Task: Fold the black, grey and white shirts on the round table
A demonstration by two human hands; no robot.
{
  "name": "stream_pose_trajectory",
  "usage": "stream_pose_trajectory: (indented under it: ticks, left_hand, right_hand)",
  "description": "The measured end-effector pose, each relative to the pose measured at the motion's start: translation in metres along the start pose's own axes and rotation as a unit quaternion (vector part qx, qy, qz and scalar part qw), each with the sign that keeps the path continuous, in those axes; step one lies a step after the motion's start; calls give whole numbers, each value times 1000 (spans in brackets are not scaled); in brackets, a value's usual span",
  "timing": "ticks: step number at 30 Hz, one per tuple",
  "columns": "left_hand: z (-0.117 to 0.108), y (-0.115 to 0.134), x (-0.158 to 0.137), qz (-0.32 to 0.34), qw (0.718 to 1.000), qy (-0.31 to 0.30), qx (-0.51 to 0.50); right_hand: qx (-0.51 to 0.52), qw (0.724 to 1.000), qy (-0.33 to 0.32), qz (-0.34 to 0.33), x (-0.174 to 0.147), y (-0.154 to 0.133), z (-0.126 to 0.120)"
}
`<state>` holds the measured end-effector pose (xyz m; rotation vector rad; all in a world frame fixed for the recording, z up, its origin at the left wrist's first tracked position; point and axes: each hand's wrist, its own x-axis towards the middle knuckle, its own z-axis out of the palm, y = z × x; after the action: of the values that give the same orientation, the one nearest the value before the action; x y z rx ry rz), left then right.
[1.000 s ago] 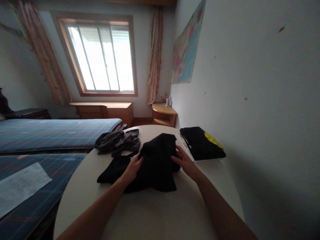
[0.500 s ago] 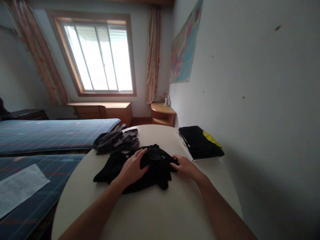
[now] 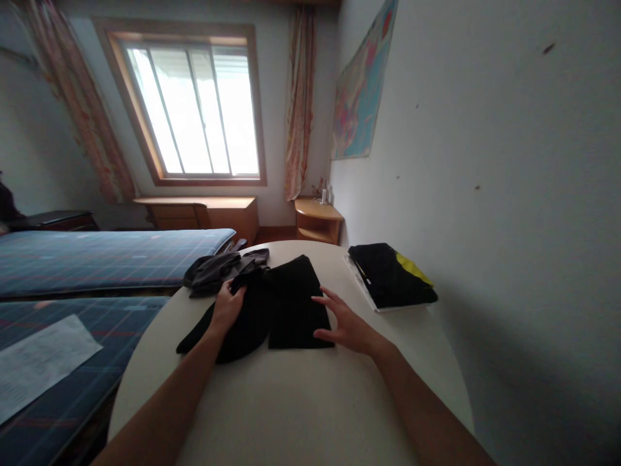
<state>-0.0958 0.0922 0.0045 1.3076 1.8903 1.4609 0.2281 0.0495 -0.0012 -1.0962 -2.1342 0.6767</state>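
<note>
A black garment [image 3: 295, 304] lies spread on the round cream table [image 3: 291, 401]. Two wide flaps with a notch between them give it the look of shorts, but its exact kind is unclear. My left hand [image 3: 227, 309] is closed on the garment's upper left part, thumb against fingers, with some cloth bunched there. At the right edge of the cloth, my right hand [image 3: 342, 323] is open, its fingers spread and the fingertips at the border. Just behind the left hand rests a crumpled dark grey garment [image 3: 213, 272].
A folded black and yellow garment [image 3: 391, 275] lies on a white sheet or bag at the table's right, near the wall [image 3: 509, 226]. Left of the table are plaid mattresses [image 3: 111, 259], one with a paper sheet [image 3: 43, 362]. Behind stand a desk [image 3: 228, 217] and a corner shelf [image 3: 317, 210].
The bunched black garment has been spread flatter, its right flap now smooth and square. My left hand moved left and took hold of cloth; my right hand loosened, fingers now spread.
</note>
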Motion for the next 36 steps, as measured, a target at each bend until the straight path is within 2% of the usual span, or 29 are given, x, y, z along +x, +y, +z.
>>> stream_pose_trajectory:
  ticks: [3, 6, 9, 12, 14, 15, 17, 20, 22, 25, 27, 29, 32, 34, 36]
  left_hand:
    - [4, -3, -3, 14, 999, -28, -7]
    - [8, -1, -9, 72, 996, -53, -5]
    - [10, 2, -13, 85, 994, -74, -4]
    - [12, 5, -15, 59, 993, -101, -15]
    - [14, 7, -18, 52, 991, -118, -29]
    - [15, 8, -20, 59, 990, -121, -39]
    - [16, 10, -24, 81, 987, -121, -64]
    - [14, 12, -26, 83, 983, -122, -108]
    - [11, 11, -23, 49, 983, -128, -126]
    - [4, 7, -13, -19, 978, -130, -162]
    - [-3, 2, -3, -46, 973, -99, -203]
    - [-10, -3, 9, -48, 969, -13, -243]
    - [-20, -10, 24, -37, 951, 133, -278]
    - [-24, -10, 27, -34, 948, 172, -265]
    - [-24, -6, 22, 3, 963, 179, -202]
  right_hand:
    - [-87, 993, -83, -15, 1, -7, 14]
    - [-157, 983, -90, -20, 5, -7, 17]
    - [-259, 964, -27, 49, 5, 0, 5]
    - [-355, 921, 65, 145, 0, 9, -12]
    - [-367, 909, 114, 159, -2, 11, -18]
    - [-353, 914, 129, 153, -2, 10, -18]
    - [-290, 943, 117, 115, 0, 5, -12]
    - [-195, 980, 29, 36, 4, -7, 4]
    - [-194, 981, -9, 27, 5, -12, 15]
    - [-253, 965, -19, 61, 6, -14, 20]
    - [-298, 951, -17, 82, 7, -11, 15]
    - [-334, 936, 5, 111, 7, -8, 4]
    - [-340, 919, 111, 168, 6, -2, -18]
    - [-318, 905, 192, 210, 5, 1, -29]
    - [-295, 894, 236, 240, 4, 5, -35]
